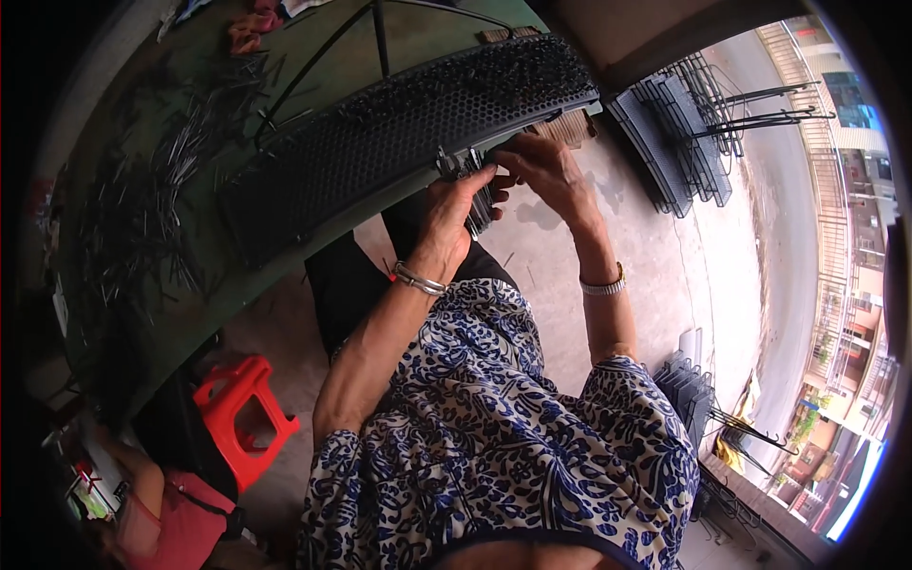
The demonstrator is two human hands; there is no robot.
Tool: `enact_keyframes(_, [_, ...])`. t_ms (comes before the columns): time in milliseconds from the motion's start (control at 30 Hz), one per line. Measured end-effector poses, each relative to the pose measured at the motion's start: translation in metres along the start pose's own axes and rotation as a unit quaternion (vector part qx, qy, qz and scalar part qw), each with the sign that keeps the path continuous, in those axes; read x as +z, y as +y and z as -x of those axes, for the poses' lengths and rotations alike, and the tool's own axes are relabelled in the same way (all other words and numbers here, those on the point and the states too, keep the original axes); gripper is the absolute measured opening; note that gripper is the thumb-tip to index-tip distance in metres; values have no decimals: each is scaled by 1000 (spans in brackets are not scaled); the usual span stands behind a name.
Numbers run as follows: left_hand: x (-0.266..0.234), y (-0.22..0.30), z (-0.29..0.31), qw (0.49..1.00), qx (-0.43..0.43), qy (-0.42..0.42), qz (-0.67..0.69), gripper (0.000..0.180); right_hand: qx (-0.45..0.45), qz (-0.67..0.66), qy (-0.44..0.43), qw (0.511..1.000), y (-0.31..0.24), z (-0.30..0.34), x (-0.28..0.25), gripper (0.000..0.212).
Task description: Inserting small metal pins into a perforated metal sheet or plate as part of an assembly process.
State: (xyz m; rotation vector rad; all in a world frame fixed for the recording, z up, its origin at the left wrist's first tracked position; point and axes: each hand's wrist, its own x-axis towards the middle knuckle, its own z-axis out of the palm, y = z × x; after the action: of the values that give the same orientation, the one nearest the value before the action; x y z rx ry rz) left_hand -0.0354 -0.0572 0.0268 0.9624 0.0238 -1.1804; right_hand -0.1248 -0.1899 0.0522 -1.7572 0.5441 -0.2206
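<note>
My left hand (448,220) is closed round a bundle of thin dark metal strips (479,213), its thumb lying across them. Close to that thumb tip, my right hand (551,175) has its fingers bent and drawn together; what they pinch, if anything, is too small to make out. Both hands are just off the near edge of a long black perforated metal panel (366,142). Many small dark pieces (475,81) lie heaped along the panel's far side and right end.
The panel rests on a green tabletop (214,313), where loose dark metal strips (171,190) lie scattered at left. A red plastic stool (249,418) stands below. Another person in a pink top (180,522) sits at lower left. Black mesh racks (670,142) stand on the floor at right.
</note>
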Motion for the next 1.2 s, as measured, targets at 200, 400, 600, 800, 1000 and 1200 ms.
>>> enact_keyframes(200, [5, -2, -3, 999, 4, 15, -28, 21, -70, 13, 66, 995, 2, 4, -5, 16])
enact_keyframes(400, [3, 0, -4, 999, -22, 30, 17, 21, -96, 172, 327, 924, 4, -14, -18, 15])
enact_keyframes(600, [6, 0, -4, 997, -53, 0, 55, 21, -208, 266, 392, 856, 39, -47, -31, 11])
enact_keyframes(800, [2, 3, -4, 998, -56, -11, 36, 13, -129, 408, 352, 832, 40, -51, -17, 7])
enact_keyframes(1000, [3, 3, -2, 1000, -29, -1, 6, 15, -113, 418, 333, 838, 35, -43, -11, 13])
enact_keyframes(1200, [-1, 3, 2, 999, 17, 7, -40, 20, -8, 73, -16, 997, -14, -3, -4, 20])
